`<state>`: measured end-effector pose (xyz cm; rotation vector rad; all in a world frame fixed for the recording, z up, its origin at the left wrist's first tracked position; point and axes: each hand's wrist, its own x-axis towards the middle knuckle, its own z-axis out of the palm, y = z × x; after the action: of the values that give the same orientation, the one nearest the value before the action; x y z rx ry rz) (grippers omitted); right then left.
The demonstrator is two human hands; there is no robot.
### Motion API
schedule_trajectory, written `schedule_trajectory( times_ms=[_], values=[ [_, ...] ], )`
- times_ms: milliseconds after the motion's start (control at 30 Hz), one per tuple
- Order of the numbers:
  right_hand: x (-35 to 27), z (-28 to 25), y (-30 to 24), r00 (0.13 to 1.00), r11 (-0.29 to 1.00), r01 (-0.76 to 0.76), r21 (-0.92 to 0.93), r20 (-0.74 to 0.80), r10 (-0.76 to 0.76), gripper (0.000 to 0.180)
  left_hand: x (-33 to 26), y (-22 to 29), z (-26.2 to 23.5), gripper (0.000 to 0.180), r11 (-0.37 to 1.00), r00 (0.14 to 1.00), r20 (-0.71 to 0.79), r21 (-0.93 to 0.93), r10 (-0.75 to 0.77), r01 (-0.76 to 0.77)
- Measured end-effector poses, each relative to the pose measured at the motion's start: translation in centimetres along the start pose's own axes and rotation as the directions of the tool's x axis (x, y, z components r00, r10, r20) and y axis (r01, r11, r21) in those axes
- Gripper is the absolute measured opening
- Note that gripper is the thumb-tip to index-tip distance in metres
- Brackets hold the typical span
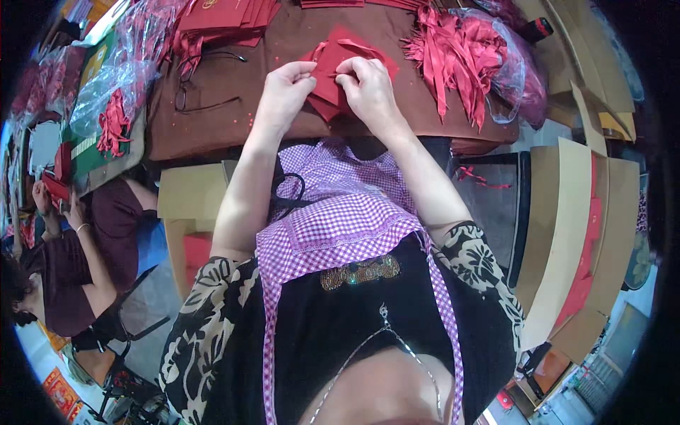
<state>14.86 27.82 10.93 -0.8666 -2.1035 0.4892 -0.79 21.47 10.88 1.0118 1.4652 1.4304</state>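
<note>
A flat red paper piece (pixel 345 39), which looks like a folded bag or card, lies on the brown-covered table in front of me. A narrow red ribbon (pixel 360 48) runs across its upper part. My left hand (pixel 289 95) is at its left edge, thumb and forefinger pinched on the ribbon. Over the right part of the paper, my right hand (pixel 368 92) is also closed in a pinch on the ribbon. The fingertips of the two hands are close together but apart. My fingers partly hide the ribbon's ends.
Eyeglasses (pixel 182 98) lie left of my hands, below stacked red paper pieces (pixel 223 20). Loose red ribbons (pixel 460 60) spill from a plastic bag on the right. Cardboard boxes (pixel 549 241) flank me. At a green-topped table on the left, another person (pixel 78 262) handles red pieces.
</note>
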Motion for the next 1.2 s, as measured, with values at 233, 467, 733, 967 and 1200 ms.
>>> schedule_trajectory(
  times_ms=[233, 467, 733, 967, 1200],
  values=[
    [0.4, -0.5, -1.1, 0.994, 0.993, 0.098, -0.070, -0.045, -0.101, 0.010, -0.2, 0.5, -0.5, 0.033, 0.988, 0.999, 0.033, -0.150, -0.039, 0.043],
    [0.5, -0.2, -1.5, 0.980, 0.970, 0.191, -0.148, -0.028, -0.198, 0.007, -0.3, 0.7, -0.5, 0.033, 0.991, 0.997, 0.060, -0.121, -0.049, 0.056],
    [0.2, -0.3, -2.0, 0.962, 0.901, 0.271, -0.338, 0.063, -0.266, 0.006, -0.4, -0.2, -0.1, 0.028, 0.994, 0.997, 0.048, 0.098, 0.053, -0.058],
    [0.1, -0.1, -1.3, 0.977, 0.957, 0.213, -0.199, 0.057, -0.205, 0.008, -0.8, 0.8, 1.0, 0.027, 0.905, 0.979, 0.042, 0.376, 0.200, -0.201],
    [1.2, -1.7, 0.0, 0.973, 0.989, 0.140, -0.037, 0.189, -0.131, 0.024, -1.3, 2.2, 0.4, 0.029, 0.841, 0.973, 0.147, 0.490, 0.180, -0.229]
  ],
)
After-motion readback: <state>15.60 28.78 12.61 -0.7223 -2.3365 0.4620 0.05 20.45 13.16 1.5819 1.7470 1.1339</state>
